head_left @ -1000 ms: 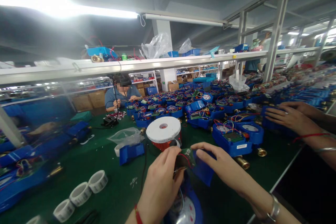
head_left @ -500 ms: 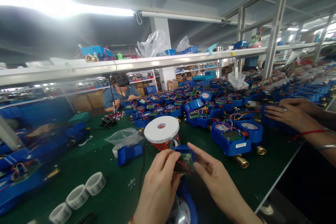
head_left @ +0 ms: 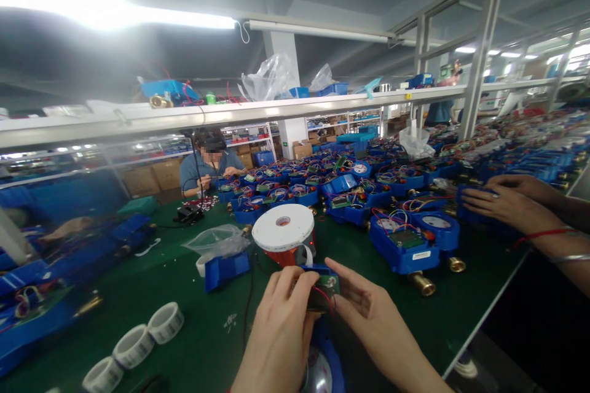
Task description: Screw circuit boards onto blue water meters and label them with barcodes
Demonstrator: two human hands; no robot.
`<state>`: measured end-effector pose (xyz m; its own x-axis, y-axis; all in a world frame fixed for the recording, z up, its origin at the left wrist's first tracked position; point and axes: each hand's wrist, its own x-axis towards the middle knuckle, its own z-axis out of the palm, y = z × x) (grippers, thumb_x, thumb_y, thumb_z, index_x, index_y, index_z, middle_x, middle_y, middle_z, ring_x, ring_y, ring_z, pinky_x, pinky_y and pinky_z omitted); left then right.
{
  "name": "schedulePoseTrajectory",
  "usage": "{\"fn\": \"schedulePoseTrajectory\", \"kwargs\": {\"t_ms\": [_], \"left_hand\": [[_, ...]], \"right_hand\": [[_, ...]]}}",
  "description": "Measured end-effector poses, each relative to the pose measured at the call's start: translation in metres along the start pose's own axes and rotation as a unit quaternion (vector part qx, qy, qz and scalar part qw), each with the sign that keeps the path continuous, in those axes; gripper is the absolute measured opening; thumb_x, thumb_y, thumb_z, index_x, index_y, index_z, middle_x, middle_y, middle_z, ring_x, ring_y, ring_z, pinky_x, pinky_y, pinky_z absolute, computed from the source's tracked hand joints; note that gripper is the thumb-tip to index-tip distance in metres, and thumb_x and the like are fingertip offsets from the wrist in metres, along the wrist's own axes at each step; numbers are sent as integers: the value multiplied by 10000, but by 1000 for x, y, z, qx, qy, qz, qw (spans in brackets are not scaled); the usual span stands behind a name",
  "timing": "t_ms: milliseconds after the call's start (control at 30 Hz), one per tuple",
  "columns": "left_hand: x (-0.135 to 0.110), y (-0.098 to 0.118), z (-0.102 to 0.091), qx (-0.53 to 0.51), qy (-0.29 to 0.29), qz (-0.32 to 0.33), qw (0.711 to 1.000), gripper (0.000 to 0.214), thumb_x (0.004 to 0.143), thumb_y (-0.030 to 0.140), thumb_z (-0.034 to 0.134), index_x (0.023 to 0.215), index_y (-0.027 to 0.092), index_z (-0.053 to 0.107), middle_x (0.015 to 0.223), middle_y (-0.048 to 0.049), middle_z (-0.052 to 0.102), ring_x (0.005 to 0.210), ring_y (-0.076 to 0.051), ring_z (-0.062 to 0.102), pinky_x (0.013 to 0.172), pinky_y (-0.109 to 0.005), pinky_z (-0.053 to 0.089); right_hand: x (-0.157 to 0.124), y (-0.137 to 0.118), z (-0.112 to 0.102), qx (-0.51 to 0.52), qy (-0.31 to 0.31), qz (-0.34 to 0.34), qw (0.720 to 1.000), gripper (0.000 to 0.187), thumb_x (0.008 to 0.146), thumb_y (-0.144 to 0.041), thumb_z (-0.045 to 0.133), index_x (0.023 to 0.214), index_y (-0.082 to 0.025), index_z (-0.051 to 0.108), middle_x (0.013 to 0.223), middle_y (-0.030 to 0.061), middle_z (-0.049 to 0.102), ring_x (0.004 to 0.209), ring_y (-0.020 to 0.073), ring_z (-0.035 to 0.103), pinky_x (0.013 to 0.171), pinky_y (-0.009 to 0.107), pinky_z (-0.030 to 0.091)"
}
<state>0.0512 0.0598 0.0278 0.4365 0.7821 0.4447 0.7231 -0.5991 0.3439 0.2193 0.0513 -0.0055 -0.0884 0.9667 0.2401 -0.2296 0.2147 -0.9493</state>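
In the head view, my left hand (head_left: 276,325) pinches a green circuit board (head_left: 329,284) with a red wire across its face. A blue plastic piece (head_left: 318,268) shows just behind the board. My right hand (head_left: 373,316) is at the board's right edge, thumb in front near the wire and index finger along the back. Below my hands is a blue meter body (head_left: 335,353) with a round clear-covered dial, partly hidden by my left hand. Beyond them, a large white roll (head_left: 271,230) lies on a red base.
Several label rolls (head_left: 133,346) stand at left. A blue cover (head_left: 225,271) and plastic bag (head_left: 216,239) lie beyond. Wired blue meters (head_left: 405,242) with brass fittings crowd the right and back. A co-worker's hands (head_left: 511,202) are at right; another person (head_left: 209,166) sits opposite.
My right hand has shifted slightly down, its thumb now lower at the board's edge. The board has tilted a little. My left hand keeps its grip.
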Motion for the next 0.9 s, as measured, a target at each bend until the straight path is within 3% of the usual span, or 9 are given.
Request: {"fn": "schedulePoseTrajectory", "kwargs": {"t_ms": [333, 533, 633, 800, 900], "left_hand": [[0, 5, -6, 13, -36, -9, 999, 445, 853, 27, 481, 1215, 272, 564, 1188, -65, 562, 1074, -247, 546, 903, -432, 503], [0, 6, 0, 17, -21, 10, 1000, 395, 860, 30, 478, 1164, 254, 593, 1174, -74, 576, 1058, -242, 573, 886, -426, 529], [-2, 7, 5, -1, 0, 7, 1000, 389, 844, 13, 467, 1141, 235, 585, 1181, -85, 582, 1077, -253, 578, 909, -457, 526], [1, 5, -10, -180, 0, 3, 984, 581, 724, 52, 611, 1237, 294, 485, 1321, -46, 507, 1187, -219, 540, 1005, -392, 487], [10, -3, -18, -292, 31, -69, 954, 447, 807, 161, 578, 1234, 251, 480, 1285, -64, 556, 1184, -205, 554, 1009, -373, 472]], "right_hand": [[-2, -4, -7, -3, 30, 19, 999, 629, 800, -436, 749, 1347, -187, 565, 1206, 104, 698, 1097, 267, 656, 1024, 406, 478], [-3, -5, -2, -38, 20, 14, 999, 530, 813, -345, 731, 1303, -189, 599, 1166, 94, 710, 1074, 270, 662, 971, 402, 513], [-5, -6, 1, -86, 37, -16, 995, 396, 836, -280, 695, 1222, -214, 632, 1176, 76, 692, 1069, 262, 656, 932, 386, 531], [-2, -5, 0, -89, 99, -59, 989, 284, 860, -303, 667, 1125, -242, 586, 1162, 63, 685, 1075, 241, 652, 914, 342, 532], [-1, -4, -1, -63, 113, -50, 990, 352, 843, -332, 691, 1145, -265, 525, 1117, 55, 706, 1015, 233, 680, 889, 333, 538]]}}
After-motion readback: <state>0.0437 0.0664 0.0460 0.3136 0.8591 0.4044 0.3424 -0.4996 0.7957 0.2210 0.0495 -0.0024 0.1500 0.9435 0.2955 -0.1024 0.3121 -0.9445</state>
